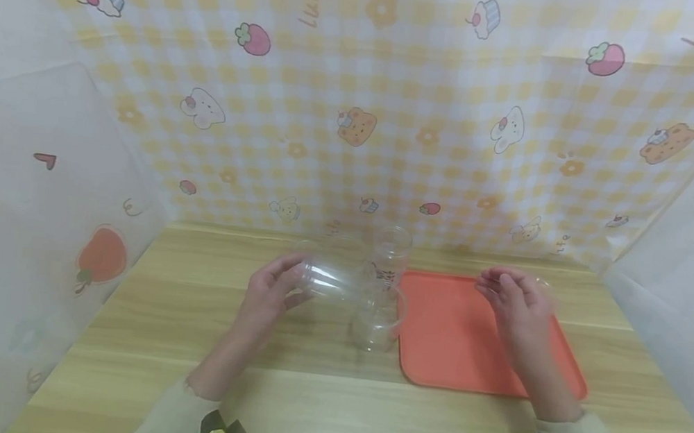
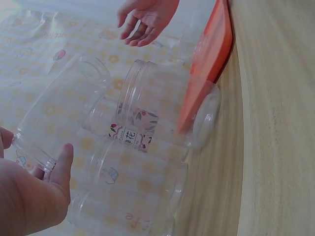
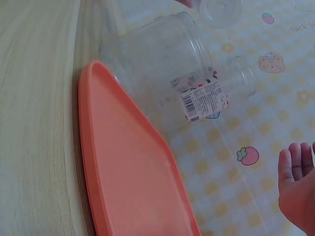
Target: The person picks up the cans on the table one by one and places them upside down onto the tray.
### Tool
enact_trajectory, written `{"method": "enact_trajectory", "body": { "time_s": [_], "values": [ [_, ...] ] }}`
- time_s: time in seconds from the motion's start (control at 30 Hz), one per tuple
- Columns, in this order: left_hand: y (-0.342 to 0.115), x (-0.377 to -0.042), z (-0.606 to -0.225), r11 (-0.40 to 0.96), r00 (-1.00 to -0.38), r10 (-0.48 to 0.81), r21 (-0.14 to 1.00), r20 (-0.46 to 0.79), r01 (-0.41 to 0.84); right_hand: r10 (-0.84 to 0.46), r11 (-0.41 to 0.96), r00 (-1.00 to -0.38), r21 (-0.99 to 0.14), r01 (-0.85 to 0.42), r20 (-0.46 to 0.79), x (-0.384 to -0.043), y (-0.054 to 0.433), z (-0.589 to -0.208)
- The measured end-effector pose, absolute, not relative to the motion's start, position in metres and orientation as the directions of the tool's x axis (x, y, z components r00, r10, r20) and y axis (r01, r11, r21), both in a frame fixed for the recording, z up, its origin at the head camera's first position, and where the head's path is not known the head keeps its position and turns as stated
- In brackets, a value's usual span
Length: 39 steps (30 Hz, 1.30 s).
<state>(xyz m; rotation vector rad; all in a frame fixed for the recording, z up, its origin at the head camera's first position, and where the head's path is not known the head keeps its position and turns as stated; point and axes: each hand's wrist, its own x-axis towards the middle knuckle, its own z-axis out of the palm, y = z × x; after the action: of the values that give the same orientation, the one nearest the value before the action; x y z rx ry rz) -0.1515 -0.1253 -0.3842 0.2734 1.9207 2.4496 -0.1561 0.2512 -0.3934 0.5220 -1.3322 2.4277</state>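
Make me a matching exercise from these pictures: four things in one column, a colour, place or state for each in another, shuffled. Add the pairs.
Things
1. tray
2. left hand
3. labelled jar
4. right hand

Descriptions
A. raised, fingers loosely extended, no jar in it
B. standing upright, to the left of the tray in the head view
C. orange-red
D. holds a clear jar at a tilt

Pairs
1-C
2-D
3-B
4-A
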Motion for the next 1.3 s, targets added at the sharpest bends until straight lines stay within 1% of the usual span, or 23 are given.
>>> {"method": "enact_trajectory", "body": {
  "time_s": [0.43,0.87,1.3],
  "values": [
    [-0.124,-0.15,-0.383,-0.256,-0.987,0.102,0.962,0.122,0.092,0.11,-0.453,-0.893,-0.777,-0.437,0.437,-0.154,0.244,-0.393],
    [-0.121,-0.152,-0.387,-0.277,-0.987,0.101,0.957,0.123,0.09,0.078,-0.456,-0.904,-0.791,-0.407,0.421,-0.154,0.236,-0.394],
    [-0.117,-0.154,-0.39,-0.301,-0.984,0.111,0.948,0.139,0.1,0.068,-0.467,-0.901,-0.785,-0.408,0.428,-0.154,0.229,-0.395]
  ]
}}
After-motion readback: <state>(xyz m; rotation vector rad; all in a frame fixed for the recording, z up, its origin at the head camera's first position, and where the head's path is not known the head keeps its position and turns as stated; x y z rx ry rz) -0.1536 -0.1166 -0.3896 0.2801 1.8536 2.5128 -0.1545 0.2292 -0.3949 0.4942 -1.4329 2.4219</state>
